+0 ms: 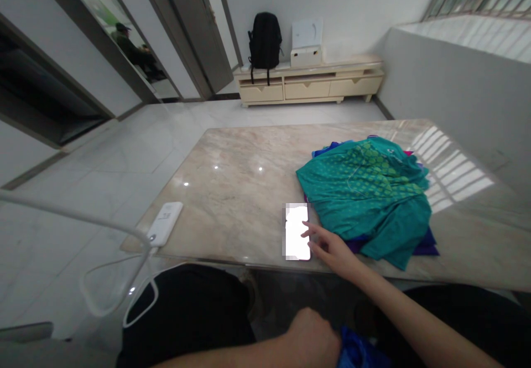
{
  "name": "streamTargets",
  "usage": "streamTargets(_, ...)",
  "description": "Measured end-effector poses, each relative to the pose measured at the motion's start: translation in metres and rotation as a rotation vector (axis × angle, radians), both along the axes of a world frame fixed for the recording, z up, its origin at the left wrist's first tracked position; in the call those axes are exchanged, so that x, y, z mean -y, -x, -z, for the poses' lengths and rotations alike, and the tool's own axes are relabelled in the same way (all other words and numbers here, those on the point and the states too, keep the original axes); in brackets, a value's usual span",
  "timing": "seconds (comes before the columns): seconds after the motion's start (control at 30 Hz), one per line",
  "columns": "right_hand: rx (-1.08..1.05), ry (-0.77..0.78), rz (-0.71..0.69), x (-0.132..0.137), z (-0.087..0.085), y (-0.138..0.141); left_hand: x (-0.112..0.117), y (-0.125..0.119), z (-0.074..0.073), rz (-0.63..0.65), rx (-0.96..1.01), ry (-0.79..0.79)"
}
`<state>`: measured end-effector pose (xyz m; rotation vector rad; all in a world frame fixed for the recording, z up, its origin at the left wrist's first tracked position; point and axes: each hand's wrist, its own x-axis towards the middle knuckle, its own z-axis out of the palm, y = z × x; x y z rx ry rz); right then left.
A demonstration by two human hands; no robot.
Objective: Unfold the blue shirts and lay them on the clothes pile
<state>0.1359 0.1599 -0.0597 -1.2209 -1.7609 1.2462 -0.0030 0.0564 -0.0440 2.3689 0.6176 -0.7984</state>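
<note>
The right hand (pixel 332 246), fingers loose and grasping nothing, taps the lit phone (pixel 297 232) at the table's (pixel 232 191) near edge beside the teal shirt (pixel 369 191); a light fingertip touch suits, while the left hand (pixel 311 337) clutches blue cloth (pixel 357 351) below.

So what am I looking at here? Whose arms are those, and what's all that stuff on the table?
The camera sits on a person's head, looking down, so the arms are that person's own. The right hand touches a bright phone lying on the marble table. The left hand is down by the lap, closed on blue cloth. Beside the phone lies a pile of clothes with a teal shirt on top. A white power bank with a cable lies near the table's left edge.
</note>
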Motion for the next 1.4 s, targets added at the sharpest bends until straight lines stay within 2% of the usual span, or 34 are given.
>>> streamTargets(0.13, 0.009, 0.002, 0.018, -0.001, 0.003, 0.0, -0.006, -0.004, -0.009, 0.032, -0.064, 0.047)
streamTargets(0.37, 0.005, 0.0, 0.026, 0.0, 0.004, 0.0, -0.008, -0.004, -0.008, 0.018, -0.102, 0.042)
streamTargets(0.63, -0.035, 0.031, -0.038, 0.001, 0.003, 0.002, -0.012, -0.002, -0.014, -0.03, -0.089, 0.01)
streamTargets(0.77, -0.023, 0.048, -0.018, 0.001, 0.004, 0.001, -0.011, -0.001, -0.006, -0.023, -0.056, 0.011)
streamTargets(0.83, 0.007, 0.001, 0.012, 0.0, 0.003, 0.0, -0.008, 0.001, 0.002, -0.046, -0.009, 0.002)
streamTargets(0.97, 0.037, -0.041, 0.039, -0.001, 0.001, 0.0, -0.002, 0.006, 0.017, -0.098, 0.114, -0.105)
streamTargets(1.13, 0.029, -0.002, 0.063, -0.001, 0.003, 0.001, -0.001, 0.011, 0.015, -0.11, 0.224, -0.193)
streamTargets(1.27, 0.0, 0.002, 0.055, 0.0, 0.004, 0.002, -0.004, 0.011, 0.013, -0.016, 0.221, -0.166)
streamTargets(1.4, -0.034, 0.052, 0.018, 0.001, 0.005, 0.002, -0.003, 0.009, 0.024, 0.106, 0.087, -0.074)
